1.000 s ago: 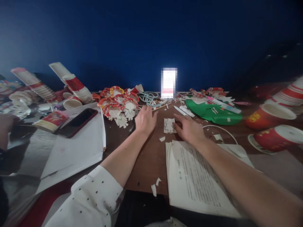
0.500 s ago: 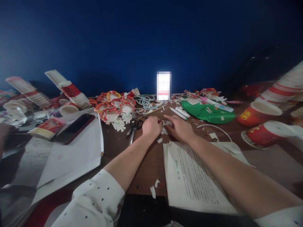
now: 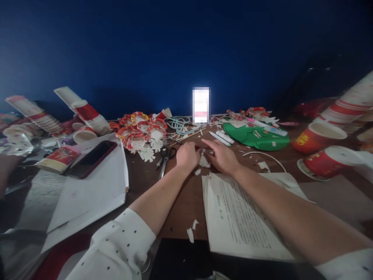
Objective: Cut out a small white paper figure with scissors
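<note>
Small white paper pieces (image 3: 205, 161) lie on the brown table between my two hands. My left hand (image 3: 188, 155) is closed, its curled fingertips at the edge of this paper; the fingers' far side is hidden. Just right of the paper, my right hand (image 3: 223, 155) rests low with the index finger stretched forward and the thumb apart from it, near the paper. Black-handled scissors (image 3: 164, 158) lie left of my left hand. Beyond my right hand are white markers (image 3: 220, 139).
A printed booklet (image 3: 233, 217) lies under my right forearm. On the left are a phone (image 3: 92, 158) on white sheets and stacked paper cups (image 3: 90, 116). Red-beaded paper crafts (image 3: 140, 132), a lit, blurred screen (image 3: 201, 105), green sheet (image 3: 256, 137) and red cups (image 3: 317, 136) stand around.
The right hand's index finger has straightened forward and its thumb has drawn slightly away, leaving more of the white paper showing. My left hand stays nearly in place.
</note>
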`<state>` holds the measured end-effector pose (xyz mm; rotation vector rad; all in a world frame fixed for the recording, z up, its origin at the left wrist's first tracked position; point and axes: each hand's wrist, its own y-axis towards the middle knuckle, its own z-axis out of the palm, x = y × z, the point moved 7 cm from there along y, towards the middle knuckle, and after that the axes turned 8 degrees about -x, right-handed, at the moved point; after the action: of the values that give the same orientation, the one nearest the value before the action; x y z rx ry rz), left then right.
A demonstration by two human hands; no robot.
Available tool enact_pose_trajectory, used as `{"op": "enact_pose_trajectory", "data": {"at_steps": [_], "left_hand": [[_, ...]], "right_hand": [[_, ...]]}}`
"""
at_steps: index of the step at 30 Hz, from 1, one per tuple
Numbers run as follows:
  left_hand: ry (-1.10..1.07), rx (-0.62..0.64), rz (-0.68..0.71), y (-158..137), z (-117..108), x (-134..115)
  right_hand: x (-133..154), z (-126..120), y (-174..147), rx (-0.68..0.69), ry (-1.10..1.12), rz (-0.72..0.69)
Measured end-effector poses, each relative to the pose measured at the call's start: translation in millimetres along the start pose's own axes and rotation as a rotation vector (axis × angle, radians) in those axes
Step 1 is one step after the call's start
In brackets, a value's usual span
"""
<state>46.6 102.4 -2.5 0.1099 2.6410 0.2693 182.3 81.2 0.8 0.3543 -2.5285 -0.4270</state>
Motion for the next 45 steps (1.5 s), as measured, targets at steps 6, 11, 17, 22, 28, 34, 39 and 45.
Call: {"op": "enact_pose_trajectory", "data": {"at_steps": [6,11,17,22,28,34,39,45], "left_hand": [[-0.006,0.017,0.014,4.4,3.9,1.3],[-0.023,0.037,0.015,4.6,6.6,3.6],[-0.041,0.002,0.025,2.3,5.3,5.0],[-0.056,-0.018,0.019,2.1,4.6,6.0],[-0.059,-0.016,0.036,1.7,4.9,5.4],[-0.134,-0.056,-0.001,1.9,2.7,8.0],[-0.302,-0.231,-0.041,2.1,-14.5,13.1],[-0.589,-0.047,-0.030,-2.3,-3.9,6.5]], "right_hand": [[-3.8,1.7,2.6,-0.040,0.090,-0.025],[-12.7,-11.6,5.2,-0.054,0.213,-0.026],[-52.3,-42.9,7.0,-0.331,0.417,0.311],[-63.4,-37.8,9.0,-0.420,0.543,0.399],[-40.2,-33.7,2.2,-0.221,0.102,0.274],[-33.2,-11.8,-1.3,0.008,0.214,0.295],[-35.9,-23.3,2.7,-0.143,0.420,0.373],[-38.4,-33.8,2.5,-0.291,0.446,0.316]]}}
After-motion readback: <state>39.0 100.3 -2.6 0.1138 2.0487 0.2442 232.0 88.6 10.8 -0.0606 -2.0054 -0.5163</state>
